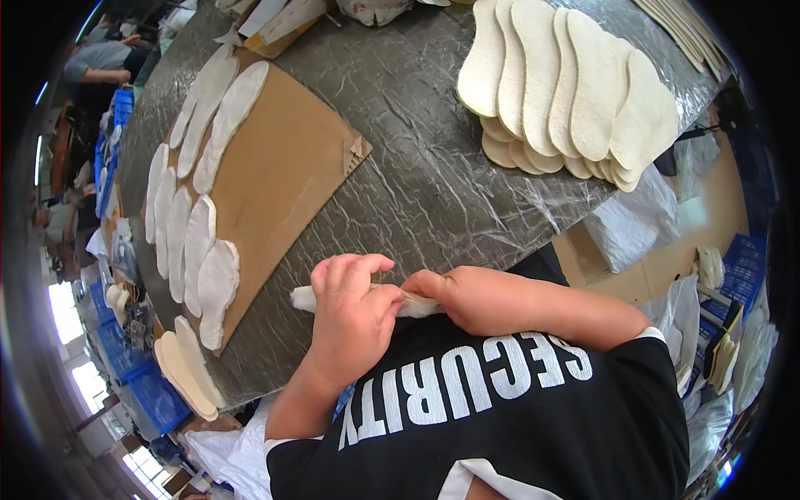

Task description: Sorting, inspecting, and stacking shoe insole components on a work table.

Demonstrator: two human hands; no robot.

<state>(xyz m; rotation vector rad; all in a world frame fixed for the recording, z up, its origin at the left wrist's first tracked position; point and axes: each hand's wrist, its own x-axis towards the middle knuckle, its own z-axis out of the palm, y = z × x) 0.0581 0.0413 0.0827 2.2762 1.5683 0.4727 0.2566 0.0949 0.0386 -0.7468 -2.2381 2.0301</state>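
Close to my body, at the near edge of the table, both hands work on a whitish, fleecy insole [304, 298]. My left hand [354, 308] pinches its middle, thumb and fingertips pressed together, and hides much of it. Just to the right, my right hand [450, 292] has its fingers closed on the other end, where a fluffy edge [421, 307] shows below. On the left lies a brown cardboard sheet [283, 158] with white insoles [202, 233] laid along it in two overlapping rows.
Fanned stacks of cream insoles [575, 92] cover the far right of the dark, plastic-covered table [417, 158]. Several more insoles [187, 367] sit at the left edge. Papers [279, 21] lie at the back. Blue crates [154, 400] stand left, plastic bags [637, 217] right.
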